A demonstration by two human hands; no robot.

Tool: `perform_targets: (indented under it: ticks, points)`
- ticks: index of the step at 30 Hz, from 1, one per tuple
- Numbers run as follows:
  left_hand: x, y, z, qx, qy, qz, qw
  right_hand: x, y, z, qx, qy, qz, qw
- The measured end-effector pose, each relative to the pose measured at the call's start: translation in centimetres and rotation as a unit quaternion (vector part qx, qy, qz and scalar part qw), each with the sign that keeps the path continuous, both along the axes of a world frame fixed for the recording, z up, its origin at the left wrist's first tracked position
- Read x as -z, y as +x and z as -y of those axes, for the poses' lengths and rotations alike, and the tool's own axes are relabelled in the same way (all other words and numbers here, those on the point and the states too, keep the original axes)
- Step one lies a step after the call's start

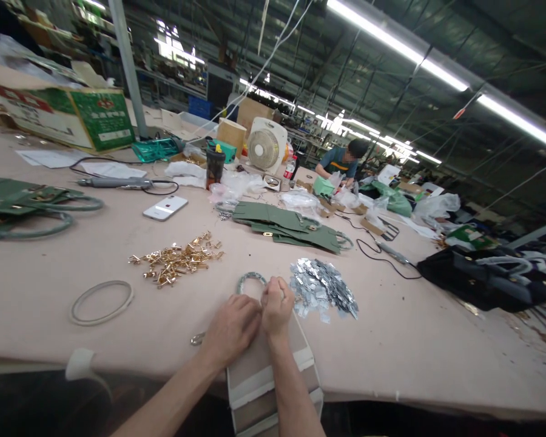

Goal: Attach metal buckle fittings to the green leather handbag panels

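My left hand (232, 328) and my right hand (276, 306) are closed side by side on the top edge of a beige and white bag (259, 379) lying at the near table edge. The bag's green handle loop (250, 280) arcs just beyond my fingers. What the fingertips pinch is hidden. A pile of gold metal fittings (177, 260) lies to the left and beyond. A heap of small silver packets (321, 291) lies just right of my right hand. A small metal ring (197, 339) rests beside my left hand.
A tape ring (101, 301) lies at the left. Further off are a white phone (165, 207), green bag pieces (291, 227), a green handbag (22, 206), a dark cup (215, 167), a white fan (266, 145), a black bag (477, 276) and a cardboard box (68, 115). Another person (343, 161) works at the far end.
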State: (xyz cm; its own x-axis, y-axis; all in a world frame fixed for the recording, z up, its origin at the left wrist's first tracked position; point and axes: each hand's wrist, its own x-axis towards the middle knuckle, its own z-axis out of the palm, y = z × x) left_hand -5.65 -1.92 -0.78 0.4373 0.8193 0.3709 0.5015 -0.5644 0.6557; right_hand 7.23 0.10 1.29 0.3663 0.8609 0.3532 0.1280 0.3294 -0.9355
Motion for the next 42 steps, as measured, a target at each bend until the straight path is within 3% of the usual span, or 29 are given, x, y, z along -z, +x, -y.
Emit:
perform_targets:
  ticks: [4,7,11,16,28,33,42]
  points:
    - [0.9,0.1,0.1,-0.008,0.038,-0.004,0.999,-0.1,1.3,-0.1,0.002,-0.007,-0.143,0.990]
    - [1.3,0.3,0.0,-0.009,0.068,-0.025,0.997,-0.8,2.1,-0.8,0.015,0.012,-0.190,0.982]
    - [1.1,0.3,0.0,-0.004,0.082,-0.048,0.996,-1.7,1.8,-2.2,-0.036,-0.026,-0.182,0.982]
    - [0.6,0.4,0.4,-0.010,0.094,-0.060,0.994,-1.5,1.0,-2.8,-0.068,-0.066,-0.135,0.986]
    - [0.9,1.0,0.2,-0.002,0.098,-0.055,0.994,0.4,1.3,0.8,-0.021,0.036,-0.025,0.999]
    - [1.0,1.0,-0.2,-0.001,0.104,-0.048,0.993,0.8,1.3,1.0,-0.016,0.072,-0.107,0.991]
    - [1.4,0.7,-0.5,-0.061,0.081,-0.092,0.991,-0.5,1.7,-0.6,-0.027,0.094,-0.215,0.972]
